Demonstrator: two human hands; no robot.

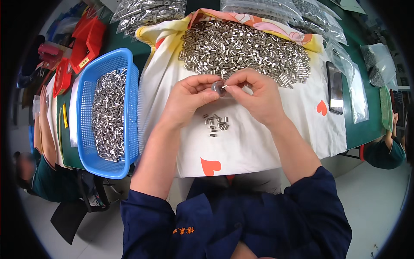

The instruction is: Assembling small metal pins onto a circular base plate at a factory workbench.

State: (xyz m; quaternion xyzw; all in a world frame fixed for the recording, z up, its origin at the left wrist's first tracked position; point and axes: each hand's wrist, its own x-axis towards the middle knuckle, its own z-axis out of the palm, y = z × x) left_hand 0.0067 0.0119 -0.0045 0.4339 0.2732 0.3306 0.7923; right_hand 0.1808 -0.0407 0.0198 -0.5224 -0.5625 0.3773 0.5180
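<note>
1. Metal cylinder (224,86): located at the fingertips of the right hand (256,96), above the white cloth (250,146).
2. Right hand: thumb and forefinger nearly closed, pinching the cylinder.
3. Left hand (185,97): thumb and fingers slightly parted, gripping a dark round piece (217,88); contact with the cylinder cannot be determined.
4. Loose cylinders (223,126) lie below the hands; a larger heap (241,47) lies beyond.
</note>
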